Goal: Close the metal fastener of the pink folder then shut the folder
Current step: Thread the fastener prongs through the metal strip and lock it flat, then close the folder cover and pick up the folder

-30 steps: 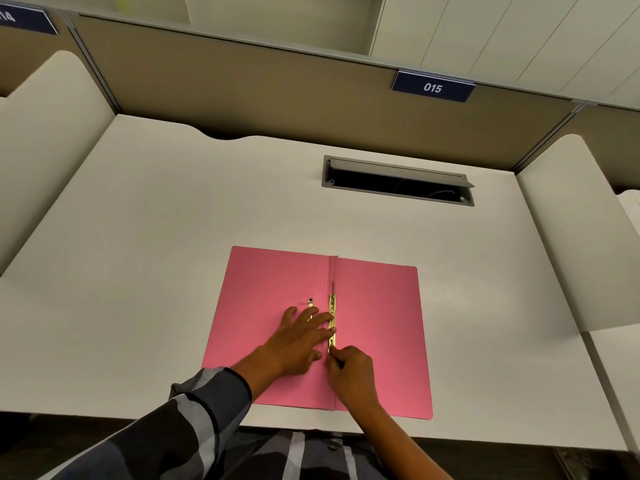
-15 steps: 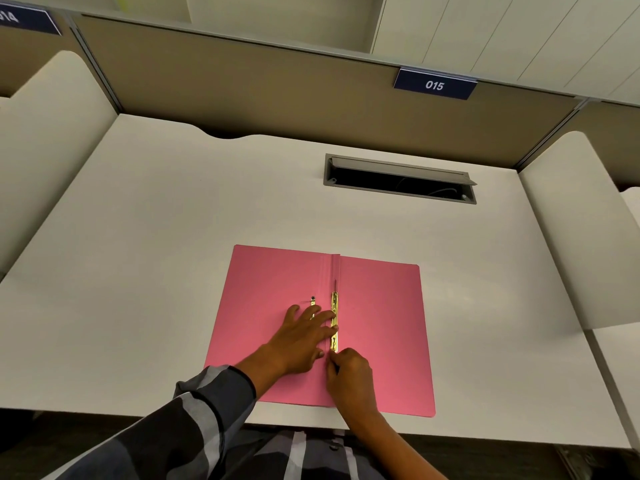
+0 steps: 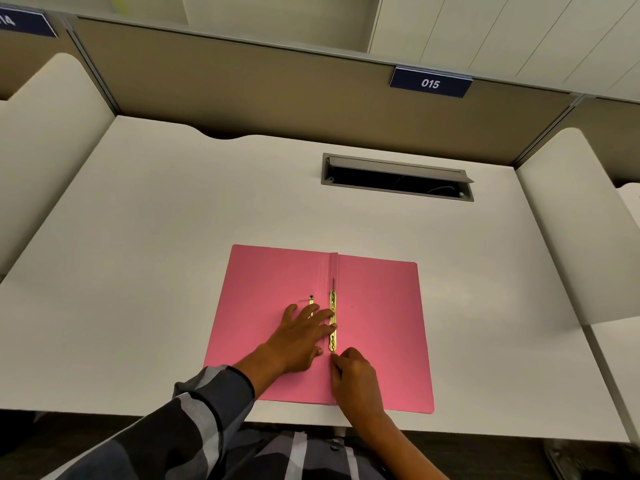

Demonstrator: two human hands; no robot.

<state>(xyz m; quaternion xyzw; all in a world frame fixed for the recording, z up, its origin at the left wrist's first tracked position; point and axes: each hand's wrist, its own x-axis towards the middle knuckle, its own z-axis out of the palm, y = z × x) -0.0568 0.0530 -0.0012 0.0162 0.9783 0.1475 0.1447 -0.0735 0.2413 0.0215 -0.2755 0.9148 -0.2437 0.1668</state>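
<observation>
The left hand (image 3: 298, 336) lies flat on the left leaf of the pink folder (image 3: 381, 327), fingers (image 3: 320, 315) spread and extended, their tips resting against the brass metal fastener (image 3: 332, 320) that runs along the spine. It grips nothing — it only presses down. The right hand (image 3: 356, 379) is curled just below the bar's near end, fingertips pinched together at the spine; what they pinch is too small to make out. A small loose metal piece (image 3: 311, 299) sits on the left leaf just beyond the left fingers.

The folder lies open and flat near the front edge of the white desk (image 3: 173, 237), its near edge close to the desk's rim. Bare desk surrounds it on the left, right and far sides — a cable slot (image 3: 398, 176) is set further back, well apart.
</observation>
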